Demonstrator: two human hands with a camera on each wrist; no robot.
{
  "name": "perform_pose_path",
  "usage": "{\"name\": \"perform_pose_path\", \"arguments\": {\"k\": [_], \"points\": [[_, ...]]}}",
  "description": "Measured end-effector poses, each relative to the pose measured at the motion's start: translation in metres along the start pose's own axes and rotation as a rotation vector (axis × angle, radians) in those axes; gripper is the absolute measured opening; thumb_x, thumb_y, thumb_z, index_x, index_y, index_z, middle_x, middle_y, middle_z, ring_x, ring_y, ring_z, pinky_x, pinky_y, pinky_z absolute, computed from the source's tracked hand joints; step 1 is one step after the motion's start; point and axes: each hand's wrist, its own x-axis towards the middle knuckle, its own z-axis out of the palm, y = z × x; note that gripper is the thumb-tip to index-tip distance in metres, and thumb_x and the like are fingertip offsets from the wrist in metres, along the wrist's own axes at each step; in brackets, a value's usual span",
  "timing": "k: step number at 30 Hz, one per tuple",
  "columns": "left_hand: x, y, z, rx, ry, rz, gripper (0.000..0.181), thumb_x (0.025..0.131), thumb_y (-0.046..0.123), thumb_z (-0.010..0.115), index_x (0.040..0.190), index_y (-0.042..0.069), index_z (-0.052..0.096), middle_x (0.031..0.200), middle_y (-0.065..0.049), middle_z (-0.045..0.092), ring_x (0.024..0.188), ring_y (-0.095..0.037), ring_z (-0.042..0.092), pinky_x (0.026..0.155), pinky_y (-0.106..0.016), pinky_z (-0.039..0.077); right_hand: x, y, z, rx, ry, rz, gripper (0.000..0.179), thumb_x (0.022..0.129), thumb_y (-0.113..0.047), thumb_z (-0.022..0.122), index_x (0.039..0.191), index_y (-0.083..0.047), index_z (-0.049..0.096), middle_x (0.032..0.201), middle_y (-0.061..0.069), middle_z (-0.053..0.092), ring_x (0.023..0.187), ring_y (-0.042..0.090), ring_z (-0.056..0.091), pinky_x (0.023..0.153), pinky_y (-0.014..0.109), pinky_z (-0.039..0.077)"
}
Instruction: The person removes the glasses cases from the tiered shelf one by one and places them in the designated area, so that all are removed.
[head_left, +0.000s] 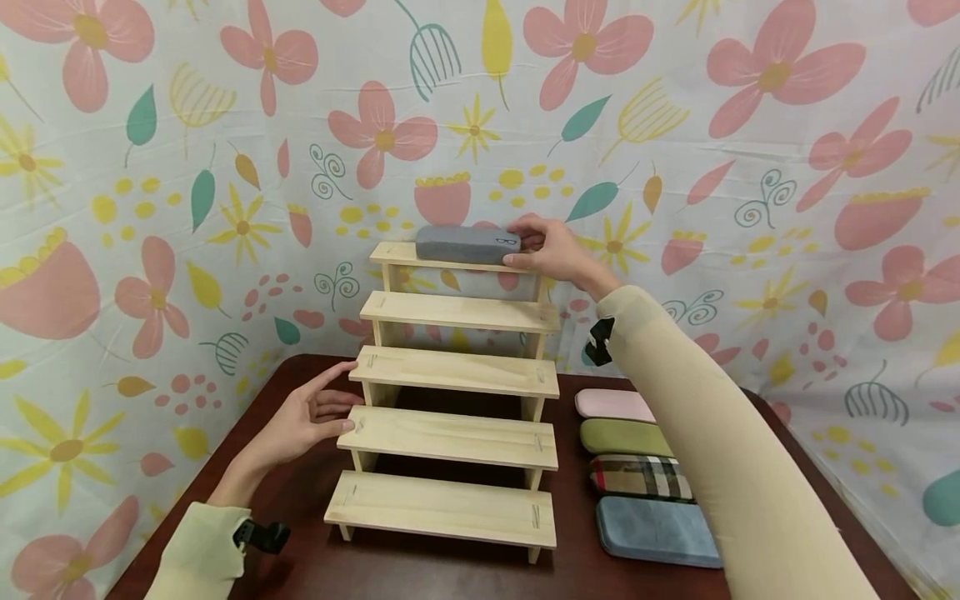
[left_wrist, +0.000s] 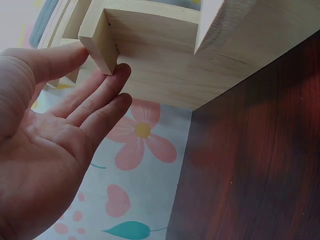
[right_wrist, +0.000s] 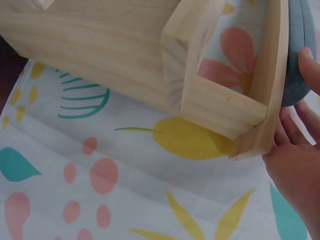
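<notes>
On the top tread of a pale wooden step rack (head_left: 457, 368) lies a grey-blue glasses case (head_left: 459, 244) with a small glasses print near its right end. My right hand (head_left: 551, 248) holds that end, thumb in front and fingers behind; the right wrist view shows the case (right_wrist: 299, 60) between thumb and fingers of the hand (right_wrist: 295, 160). At the rack's left side, my left hand (head_left: 303, 421) touches the tread ends with loosely extended fingers. Up close in the left wrist view, thumb and fingertips of the hand (left_wrist: 50, 135) meet a tread's end (left_wrist: 102, 45).
Right of the rack lie a pink case (head_left: 611, 404), a green case (head_left: 622, 437), a plaid case (head_left: 641, 477) and a blue case (head_left: 660, 532), partly under the right sleeve (head_left: 720, 433). Flower-printed cloth (head_left: 225, 167) stands behind the dark wooden table (head_left: 288, 517).
</notes>
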Motion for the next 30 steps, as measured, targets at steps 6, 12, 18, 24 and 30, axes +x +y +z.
{"name": "perform_pose_path", "arguments": {"k": [6,12,18,24,30], "points": [[0.000,0.003,-0.002,0.004,0.007,-0.019,0.086,0.092,-0.003,0.080,0.165,0.009,0.035,0.128,-0.025,0.068,0.115,-0.021,0.069,0.095,-0.026,0.055,-0.009,0.001,-0.006,0.015,-0.006,0.024,0.053,0.097,-0.016,0.079,0.146,-0.006,0.060,0.134,0.018,0.063,0.119,0.031,0.059,0.094,0.039,0.049],[-0.001,0.003,-0.001,0.002,0.006,-0.027,0.087,0.092,-0.002,0.080,0.165,0.011,0.035,0.128,-0.024,0.068,0.115,-0.020,0.069,0.096,-0.029,0.055,-0.016,0.001,-0.014,-0.020,-0.018,0.051,0.063,0.095,-0.020,0.082,0.151,-0.007,0.056,0.136,0.020,0.063,0.124,0.032,0.059,0.099,0.045,0.047],[0.000,0.003,-0.001,0.001,0.010,-0.022,0.087,0.092,-0.002,0.080,0.165,0.012,0.036,0.127,-0.023,0.069,0.115,-0.022,0.069,0.097,-0.031,0.055,-0.016,-0.002,-0.015,-0.013,-0.039,0.070,0.067,0.094,-0.025,0.083,0.153,-0.011,0.056,0.139,0.017,0.063,0.124,0.030,0.059,0.098,0.045,0.046],[0.000,0.004,-0.001,-0.004,0.003,-0.021,0.087,0.092,-0.002,0.080,0.165,0.012,0.035,0.128,-0.024,0.068,0.115,-0.020,0.069,0.096,-0.030,0.055,-0.008,-0.006,-0.009,0.001,-0.051,0.088,0.064,0.094,-0.033,0.083,0.149,-0.013,0.058,0.138,0.012,0.062,0.121,0.026,0.059,0.100,0.043,0.046],[0.001,0.003,0.000,-0.020,-0.003,-0.010,0.087,0.092,-0.003,0.079,0.165,0.009,0.034,0.130,-0.032,0.064,0.115,-0.019,0.069,0.096,-0.031,0.056,-0.003,-0.007,-0.005,-0.019,-0.022,0.076,0.063,0.094,-0.032,0.083,0.149,-0.010,0.059,0.143,0.009,0.056,0.127,0.027,0.054,0.105,0.044,0.044]]}}
